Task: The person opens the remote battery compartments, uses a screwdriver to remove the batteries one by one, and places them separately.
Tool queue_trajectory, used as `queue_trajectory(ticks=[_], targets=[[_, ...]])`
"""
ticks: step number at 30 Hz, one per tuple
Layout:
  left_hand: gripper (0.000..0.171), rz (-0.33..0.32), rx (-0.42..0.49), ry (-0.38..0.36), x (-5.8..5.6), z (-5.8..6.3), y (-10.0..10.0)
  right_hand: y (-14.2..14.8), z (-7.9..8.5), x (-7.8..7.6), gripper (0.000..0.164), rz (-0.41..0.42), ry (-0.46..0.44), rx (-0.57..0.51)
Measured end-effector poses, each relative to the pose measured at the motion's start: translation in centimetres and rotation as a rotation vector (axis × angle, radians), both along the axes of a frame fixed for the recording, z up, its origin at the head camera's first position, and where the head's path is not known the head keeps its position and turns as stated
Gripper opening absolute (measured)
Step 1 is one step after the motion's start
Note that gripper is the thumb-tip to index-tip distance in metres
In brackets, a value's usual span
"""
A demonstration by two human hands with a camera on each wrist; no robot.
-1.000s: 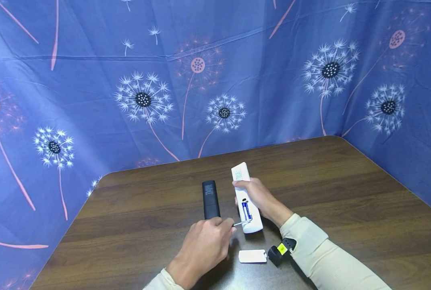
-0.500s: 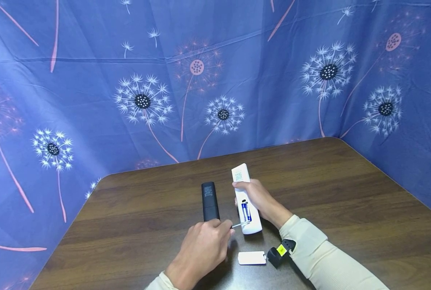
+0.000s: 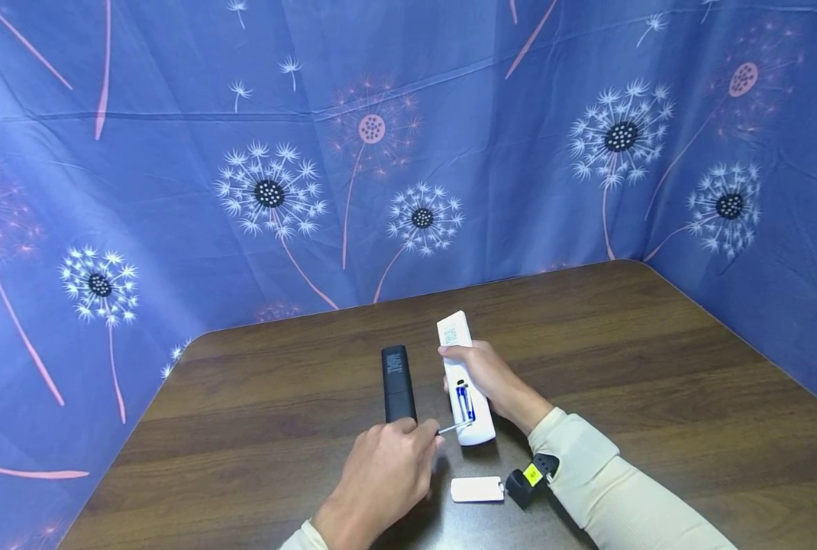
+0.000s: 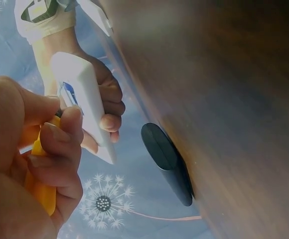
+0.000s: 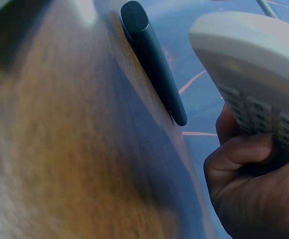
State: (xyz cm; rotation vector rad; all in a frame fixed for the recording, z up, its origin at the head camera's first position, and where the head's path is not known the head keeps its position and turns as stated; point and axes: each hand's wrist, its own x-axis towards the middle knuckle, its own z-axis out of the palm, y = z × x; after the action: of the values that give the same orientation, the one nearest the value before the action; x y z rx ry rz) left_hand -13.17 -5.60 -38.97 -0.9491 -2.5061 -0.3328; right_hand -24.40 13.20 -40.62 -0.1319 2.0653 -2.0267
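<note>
The left hand [image 3: 393, 462] has its grip round a thin tool [image 3: 453, 427], tip at the near end of the blue batteries [image 3: 465, 402] in the white remote [image 3: 455, 371], which the right hand [image 3: 489, 368] holds above the worktop [image 3: 587, 344], right of the black remote [image 3: 398, 382]. Poking a battery loose looks like the step now, so the next move likely needs a gentle push. Only the left wrist view shows the yellow handle [image 4: 42, 191], only the right wrist one the buttons [image 5: 259, 117].
</note>
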Motion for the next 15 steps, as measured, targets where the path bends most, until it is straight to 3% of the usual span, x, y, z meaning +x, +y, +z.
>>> queue_trajectory(ticks=[8,15], targets=[[0.016,0.009,0.002,0.014,-0.02,-0.06,0.12,0.13,0.02,-0.12,0.05,-0.009,0.005,0.014],[0.023,0.015,0.003,0.09,0.04,-0.33,0.12,0.09,-0.03,-0.2,0.049,-0.026,0.002,0.012]])
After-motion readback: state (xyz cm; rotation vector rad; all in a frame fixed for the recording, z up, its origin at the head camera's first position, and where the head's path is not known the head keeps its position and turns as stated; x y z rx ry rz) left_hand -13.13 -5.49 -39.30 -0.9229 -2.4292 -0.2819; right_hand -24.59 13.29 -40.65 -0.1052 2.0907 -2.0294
